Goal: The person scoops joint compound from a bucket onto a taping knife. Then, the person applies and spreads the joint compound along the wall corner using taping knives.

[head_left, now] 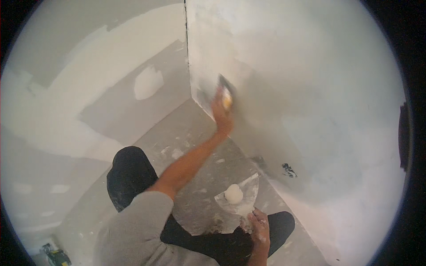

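Note:
My left hand [220, 111] is stretched out to the right-hand wall, close to the corner. Its fingers are wrapped round a putty knife [226, 84], whose dark blade lies near or against the wall; motion blurs it, and a yellowish patch shows at its handle. Low on the right, my right hand [260, 224] grips a wide filling knife [251, 186], held out over the floor between my knees. On that broad, pale blade sits a round lump of white filler [233, 194].
Dark wires [288, 170] stick out of the right wall [328, 111] low down. The left wall [106, 84] bears pale filler bands and a white patch [148, 83]. White-spattered grey floor [177, 146] meets both walls. A green-and-black object [57, 256] lies at the lower left.

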